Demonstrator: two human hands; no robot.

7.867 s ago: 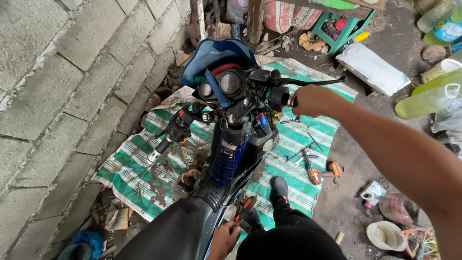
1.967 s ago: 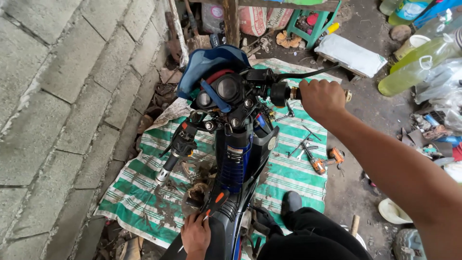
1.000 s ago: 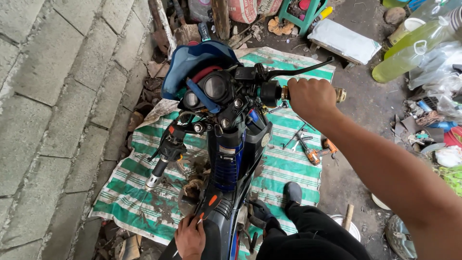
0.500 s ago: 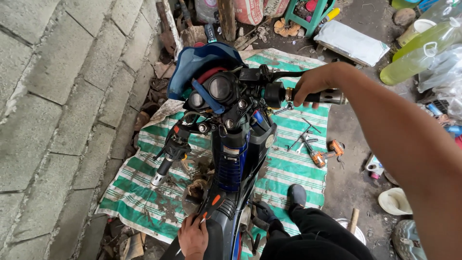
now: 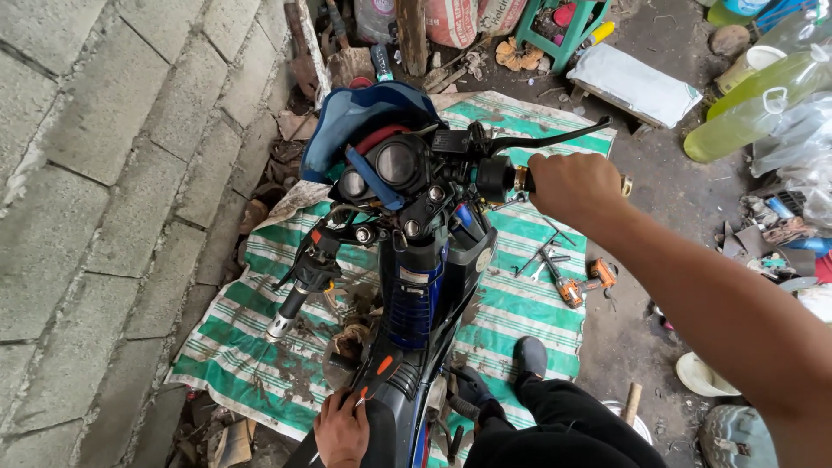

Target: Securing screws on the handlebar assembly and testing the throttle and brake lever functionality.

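I look down on a blue and black motorcycle [image 5: 425, 269] with its front covers off and wiring and gauges showing. My right hand [image 5: 576, 186] is closed around the right handlebar grip [image 5: 624, 185], just below the black brake lever [image 5: 555, 134]. My left hand [image 5: 341, 429] is low at the frame's bottom edge. Its fingers curl on the black body panel [image 5: 381, 433] beside orange trim. The left handlebar grip [image 5: 290, 303] hangs loose and tilted downward to the left of the frame.
A green and white striped tarp [image 5: 251, 347] lies under the bike. Orange-handled tools [image 5: 581, 286] lie on it at right. A concrete block wall [image 5: 104, 173] stands close on the left. Green jugs [image 5: 754, 95], a white sack [image 5: 637, 82] and clutter fill the right side. My black shoe [image 5: 529, 355] rests on the tarp.
My right hand has slid outward along the right handlebar and now covers most of the grip. My left hand stays on the body panel. The view has shifted slightly.
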